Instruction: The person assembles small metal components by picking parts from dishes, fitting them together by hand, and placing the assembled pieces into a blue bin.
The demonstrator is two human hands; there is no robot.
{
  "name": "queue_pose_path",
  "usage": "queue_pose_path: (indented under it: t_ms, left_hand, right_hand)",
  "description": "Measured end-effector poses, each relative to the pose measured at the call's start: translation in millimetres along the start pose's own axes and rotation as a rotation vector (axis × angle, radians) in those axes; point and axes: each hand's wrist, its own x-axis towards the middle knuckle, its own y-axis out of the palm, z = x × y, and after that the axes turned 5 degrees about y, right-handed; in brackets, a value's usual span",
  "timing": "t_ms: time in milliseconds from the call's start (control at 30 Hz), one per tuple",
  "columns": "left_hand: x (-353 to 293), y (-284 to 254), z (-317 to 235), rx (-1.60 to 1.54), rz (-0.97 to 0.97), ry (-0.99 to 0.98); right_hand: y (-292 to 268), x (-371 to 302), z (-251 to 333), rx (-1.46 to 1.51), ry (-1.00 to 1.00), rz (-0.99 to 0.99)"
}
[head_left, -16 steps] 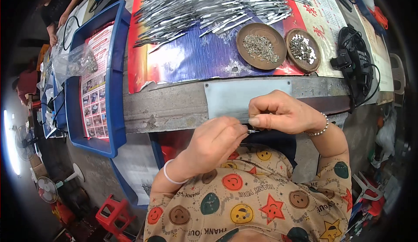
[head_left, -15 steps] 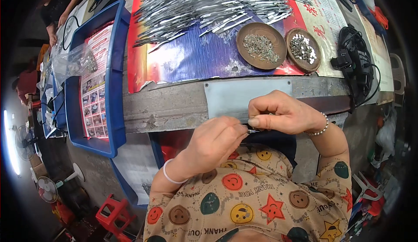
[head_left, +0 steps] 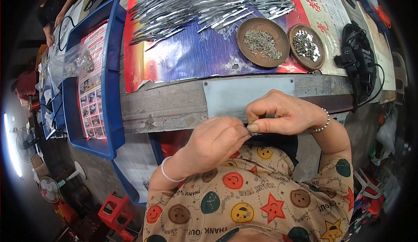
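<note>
Head view: grips a small metallic piece (head_left: 254, 134), mostly hidden, pinched between left hand (head_left: 217, 141) and right hand (head_left: 284, 114), by the near edge of the table (head_left: 165, 105). Shows pale sheet (head_left: 248, 95) just beyond, metal strips (head_left: 209, 5) heaped far off, large bowl (head_left: 261, 23) and small bowl (head_left: 310, 66) far right, blue tray (head_left: 114, 89) left.

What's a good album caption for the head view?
Left fingers and right fingers meet at a small, mostly hidden piece, before two round brown dishes of tiny parts.
</note>
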Motion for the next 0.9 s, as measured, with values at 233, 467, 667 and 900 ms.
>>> queue_pose_path:
  t_ms: [233, 467, 667, 900]
  left_hand:
    - [-3.1, -2.2, 3.3, -0.29, 0.116, -0.102]
    - [-7.8, 4.7, 7.1, -0.208, 0.085, -0.139]
    - [-1.2, 3.6, 6.0, -0.246, 0.043, -0.118]
    - [-2.8, 9.2, 2.7, 0.044, 0.061, 0.051]
  right_hand:
    - [-2.7, 3.8, 11.4, -0.259, -0.205, 0.173]
    - [29.2, -11.7, 27.4, -0.897, -0.202, -0.203]
    - [42.8, -20.7, 17.8, -0.997, -0.345, -0.458]
    - [30.8, -17.2, -0.8, -0.397, -0.155, -0.37]
